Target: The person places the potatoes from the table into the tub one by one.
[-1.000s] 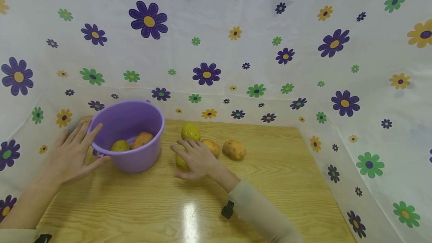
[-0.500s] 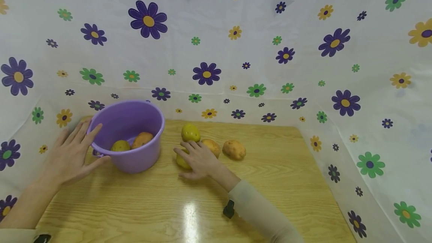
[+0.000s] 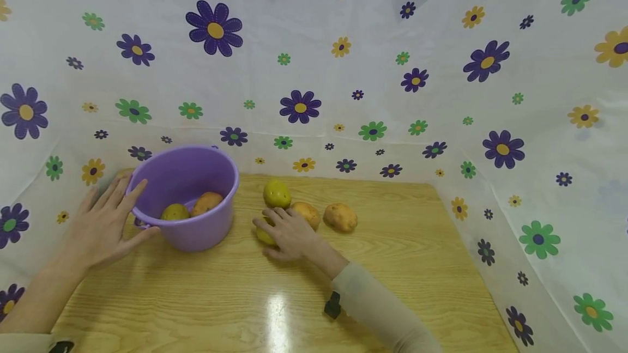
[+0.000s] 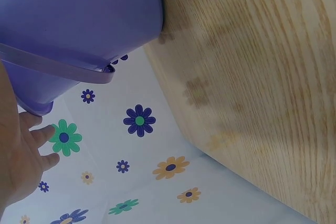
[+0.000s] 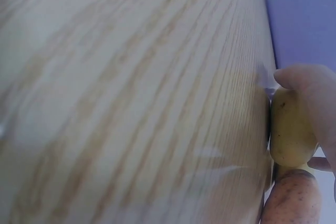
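In the head view my right hand (image 3: 291,236) lies over a yellow-green fruit (image 3: 265,235), fingers curled over its far side and thumb at the near side. The right wrist view shows this spotted yellow fruit (image 5: 291,129) resting on the table within that grasp. My left hand (image 3: 103,225) rests against the left side of a purple bucket (image 3: 201,236), its fingers spread and fairly straight. Inside the bucket lie a greenish fruit (image 3: 175,212) and a brown potato (image 3: 207,203). Fingers (image 4: 42,136) of the left hand show near the bucket's rim in the left wrist view.
Behind the right hand sits another yellow-green fruit (image 3: 277,194). Two potatoes lie to its right, one partly behind the hand (image 3: 306,214) and one apart (image 3: 340,218). A white flowered cloth (image 3: 314,59) encloses the wooden table (image 3: 402,266) at the back and sides.
My right hand has shifted slightly right, its fingers drawing in around the yellow-green fruit. The left hand and the bucket have stayed put.
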`<state>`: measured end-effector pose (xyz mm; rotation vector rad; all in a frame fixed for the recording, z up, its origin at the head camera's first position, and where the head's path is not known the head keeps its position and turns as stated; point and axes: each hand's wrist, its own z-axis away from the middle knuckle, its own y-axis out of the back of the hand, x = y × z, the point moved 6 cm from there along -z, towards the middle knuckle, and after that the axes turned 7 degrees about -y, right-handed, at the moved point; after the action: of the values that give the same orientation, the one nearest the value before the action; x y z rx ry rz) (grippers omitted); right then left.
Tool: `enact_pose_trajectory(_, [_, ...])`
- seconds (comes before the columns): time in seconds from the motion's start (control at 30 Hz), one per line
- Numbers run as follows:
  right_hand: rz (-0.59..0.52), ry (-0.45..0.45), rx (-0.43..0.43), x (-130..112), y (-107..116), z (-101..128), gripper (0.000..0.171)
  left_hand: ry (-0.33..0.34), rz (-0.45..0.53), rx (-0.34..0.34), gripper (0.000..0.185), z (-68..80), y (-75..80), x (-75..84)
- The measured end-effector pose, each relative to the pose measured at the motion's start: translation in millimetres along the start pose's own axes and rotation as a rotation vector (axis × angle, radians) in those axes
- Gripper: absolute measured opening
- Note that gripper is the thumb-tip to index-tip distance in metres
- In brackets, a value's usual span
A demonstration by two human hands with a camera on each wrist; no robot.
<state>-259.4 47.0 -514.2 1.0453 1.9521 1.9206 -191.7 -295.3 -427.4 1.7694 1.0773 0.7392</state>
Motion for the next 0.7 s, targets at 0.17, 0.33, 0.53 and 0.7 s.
enact_pose_trajectory(0.17, [0.019,0.005,0.006,-1.6,-1.0,0.0,0.073,-0.005,-0.004,0.006,0.104,0.6,-0.2,0.4])
enact_pose_trajectory(0.33, [0.016,0.0,0.004,-1.7,-2.4,-0.2,0.072,-0.004,-0.004,0.006,0.104,0.9,-0.2,0.3])
enact_pose_trajectory(0.53, [-0.015,0.005,0.012,-2.8,-3.4,0.2,0.068,-0.007,-0.006,0.004,0.104,1.1,0.1,0.6])
enact_pose_trajectory(0.7, [-0.028,0.013,0.025,-3.6,-3.2,0.7,0.067,-0.002,-0.007,-0.004,0.104,1.2,-1.0,0.6])
